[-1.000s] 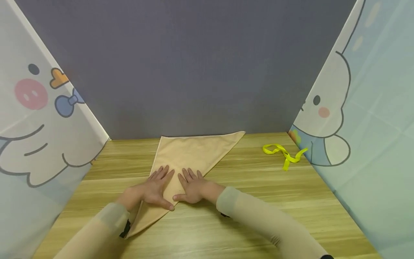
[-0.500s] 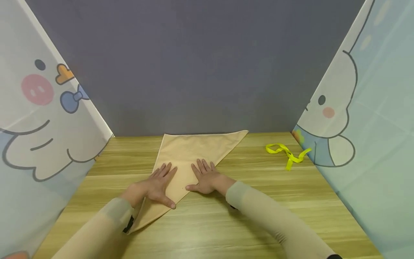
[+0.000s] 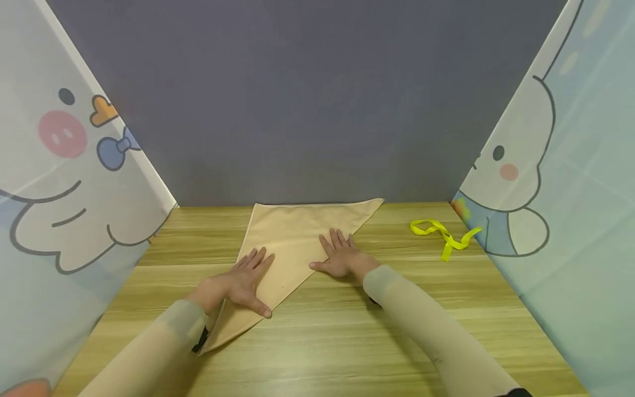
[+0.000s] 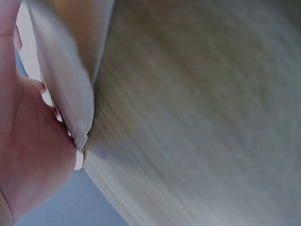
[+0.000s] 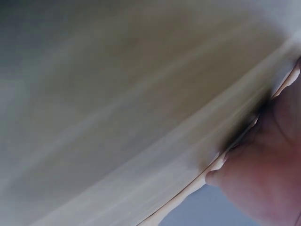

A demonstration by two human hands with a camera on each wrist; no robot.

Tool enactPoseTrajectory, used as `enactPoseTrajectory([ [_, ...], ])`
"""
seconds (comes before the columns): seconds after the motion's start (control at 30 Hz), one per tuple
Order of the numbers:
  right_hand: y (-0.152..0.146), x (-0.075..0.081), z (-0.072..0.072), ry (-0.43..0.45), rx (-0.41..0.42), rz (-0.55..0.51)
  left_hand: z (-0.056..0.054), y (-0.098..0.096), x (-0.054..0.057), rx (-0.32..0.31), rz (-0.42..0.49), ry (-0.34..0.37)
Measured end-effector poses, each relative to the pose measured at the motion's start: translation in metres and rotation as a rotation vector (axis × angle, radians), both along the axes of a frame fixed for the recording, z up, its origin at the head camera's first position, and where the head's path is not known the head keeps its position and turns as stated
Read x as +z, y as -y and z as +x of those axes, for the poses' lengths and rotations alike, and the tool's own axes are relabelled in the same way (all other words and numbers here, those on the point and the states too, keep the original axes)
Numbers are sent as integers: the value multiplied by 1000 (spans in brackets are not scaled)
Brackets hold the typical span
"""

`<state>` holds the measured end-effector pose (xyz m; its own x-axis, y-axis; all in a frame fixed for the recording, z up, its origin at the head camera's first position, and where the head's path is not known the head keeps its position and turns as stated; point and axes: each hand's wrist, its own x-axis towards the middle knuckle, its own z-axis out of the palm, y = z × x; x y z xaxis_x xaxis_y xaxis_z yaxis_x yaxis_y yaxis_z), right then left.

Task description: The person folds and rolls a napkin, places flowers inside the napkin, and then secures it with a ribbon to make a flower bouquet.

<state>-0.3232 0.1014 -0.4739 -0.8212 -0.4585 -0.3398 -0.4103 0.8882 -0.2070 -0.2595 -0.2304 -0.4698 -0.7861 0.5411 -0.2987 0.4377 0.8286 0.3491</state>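
The right hand (image 3: 341,260), fingers spread, slides toward the back-right corner of the yellowish wood-grain table (image 3: 377,353), apparently smoothing the beige triangular cloth (image 3: 292,231) beneath the spread-fingered left hand (image 3: 242,284)

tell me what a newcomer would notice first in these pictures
Probably the bright yellow ribbon, on the right of the table. Then the triangular peach cloth near the middle, with the left hand and right hand resting on it. Large printed cartoon animals flank both sides.

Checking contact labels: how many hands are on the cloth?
2: the left hand spans the narrower near part of the beige cloth; the right hand rests at its slanted edge, farther away. No others show.
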Motion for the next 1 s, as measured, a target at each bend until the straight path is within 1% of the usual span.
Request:
enactPoseTrajectory([
  [0.17, -15, 0, -13, 12, -35, -13, -1, 0, 0, 7, 2, 7],
  [0.23, -19, 4, -14, 24, -43, -7, -1, -1, 1, 11, 4, 9],
  [0.33, -25, 4, -21, 38, -57, -13, -1, -1, 2, 14, 5, 14],
  [0.57, -34, 4, -31, 21, -89, -22, 0, 0, 3, 5, 7, 8],
  [0.67, -36, -2, -40, 20, -114, -14, 0, 1, 2, 6, 10, 6],
  [0.73, -40, -11, -52, 27, -133, 1, -1, 1, 1, 8, 12, 8],
  [0.9, -46, -11, -62, 17, -166, 24, -2, 2, 0, 10, 16, 12],
  [0.97, -49, -6, -62, 15, -177, 25, -2, 2, 0, 10, 17, 15],
  [1.0, -51, -9, -66, 22, -183, 22, -2, 2, 0, 10, 17, 15],
])
